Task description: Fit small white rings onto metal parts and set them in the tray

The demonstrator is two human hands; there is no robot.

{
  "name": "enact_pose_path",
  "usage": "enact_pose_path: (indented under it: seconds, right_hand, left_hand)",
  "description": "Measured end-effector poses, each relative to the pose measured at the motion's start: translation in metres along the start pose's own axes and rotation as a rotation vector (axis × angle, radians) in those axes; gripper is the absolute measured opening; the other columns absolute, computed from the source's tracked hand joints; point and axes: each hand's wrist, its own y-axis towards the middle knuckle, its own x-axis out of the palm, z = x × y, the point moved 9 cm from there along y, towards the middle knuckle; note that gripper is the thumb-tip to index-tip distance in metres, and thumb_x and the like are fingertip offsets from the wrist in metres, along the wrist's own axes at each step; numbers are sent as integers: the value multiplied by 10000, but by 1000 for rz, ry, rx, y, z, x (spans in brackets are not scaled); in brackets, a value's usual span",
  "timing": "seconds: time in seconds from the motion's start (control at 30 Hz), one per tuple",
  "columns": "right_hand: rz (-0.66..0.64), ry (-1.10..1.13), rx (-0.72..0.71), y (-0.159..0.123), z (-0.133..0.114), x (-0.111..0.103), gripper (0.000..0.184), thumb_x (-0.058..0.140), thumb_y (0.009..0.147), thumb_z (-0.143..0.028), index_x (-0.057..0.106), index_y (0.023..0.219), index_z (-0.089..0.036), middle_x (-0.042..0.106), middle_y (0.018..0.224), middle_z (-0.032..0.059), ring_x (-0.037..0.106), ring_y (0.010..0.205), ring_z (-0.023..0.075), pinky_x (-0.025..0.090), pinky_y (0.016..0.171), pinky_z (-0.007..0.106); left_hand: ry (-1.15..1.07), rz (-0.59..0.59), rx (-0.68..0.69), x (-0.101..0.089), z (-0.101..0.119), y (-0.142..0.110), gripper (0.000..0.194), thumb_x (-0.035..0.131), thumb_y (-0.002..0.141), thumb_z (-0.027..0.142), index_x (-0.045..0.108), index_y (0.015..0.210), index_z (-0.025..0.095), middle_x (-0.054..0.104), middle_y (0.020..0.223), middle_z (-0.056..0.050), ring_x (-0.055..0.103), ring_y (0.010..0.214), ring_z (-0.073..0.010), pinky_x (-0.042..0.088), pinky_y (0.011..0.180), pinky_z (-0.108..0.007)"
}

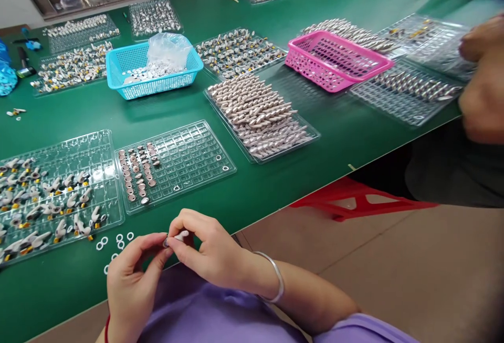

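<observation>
At the table's front edge, my left hand (136, 274) and my right hand (208, 251) meet, both pinching one small white earbud part (182, 235). The fingertips of the left close on its dark-rimmed end, while a white stem shows between the fingers of the right. Much of the part is hidden by my fingers. Several white rings (119, 238) lie loose on the table beside my left hand. Just beyond my hands is a clear tray (189, 159) with rows of small round caps at its left. Left of it, another clear tray (106, 175) carries white, black and yellow earbud parts.
A clear tray (311, 132) piled with pale stems stands mid-table. Behind are a blue basket (153, 84) with a plastic bag and white pieces, and a pink basket (334, 72). A co-worker's blurred hand (484, 96) is at right, above a red stool (342, 201).
</observation>
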Motion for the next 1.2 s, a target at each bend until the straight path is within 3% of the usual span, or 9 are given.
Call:
enact_pose_path:
  seconds: [0.23,0.4,0.6,0.83,1.03,1.2]
  right_hand:
    - [-27,64,57,0,9,5,55,556,857,-186,532,906,-185,543,805,2,513,686,115,451,629,226]
    - [-113,170,108,4,12,7,62,565,864,-196,615,879,-162,578,842,24,565,737,122,482,658,231]
    - [-194,352,256,7,16,12,74,579,849,-190,624,836,-132,589,725,0,523,634,94,438,585,205]
    - [-291,472,349,5,22,20,135,570,857,-240,622,861,-115,560,698,-6,486,616,87,410,582,208]
    - [-271,465,346,2,21,23,171,592,853,-295,558,816,-131,526,713,-17,459,618,80,374,568,203]
    - [-212,512,403,-3,31,29,325,649,821,-441,537,780,-139,514,654,-31,445,574,78,351,528,203]
  left_hand:
    - [-26,89,83,-4,0,-9,372,702,760,77,636,1054,294,749,892,54,725,809,-114,578,783,-176]
    - [-58,101,102,-7,4,-9,389,699,757,60,603,1064,279,740,864,50,724,797,-122,581,773,-192]
    - [74,-28,177,-5,11,-4,268,707,782,83,691,949,292,706,854,49,658,764,-124,546,718,-196]
    - [76,-38,261,-4,19,-3,301,680,797,37,682,975,281,612,869,21,589,786,-135,518,668,-218]
    - [49,-33,332,-4,29,-3,312,672,782,-7,695,956,251,616,839,30,583,738,-115,500,605,-189]
    - [22,-52,250,-3,22,-2,280,674,795,32,694,940,271,620,842,39,584,748,-112,507,619,-170]
